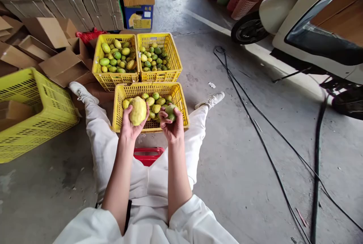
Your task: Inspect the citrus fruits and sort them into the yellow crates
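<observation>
My left hand (131, 125) is closed round a large, lumpy, pale yellow fruit (138, 111), raised over the near side of the front yellow crate (150, 128). In my right hand (172, 127) is a smaller, rounded green fruit (171, 112), gripped between the fingers and thumb at about the same height. The two fruits are apart. Below and behind my hands, the front crate holds several green and yellow fruits (156, 108). Their exact kind I cannot tell.
Beyond stand two yellow crates, left (116, 81) and right (160, 76), both with similar fruit. A larger yellow crate (56, 111) and cardboard boxes (61, 64) lie to the left. A red stool (149, 155) is between my legs. Black cables (255, 123) and a scooter (283, 21) are right.
</observation>
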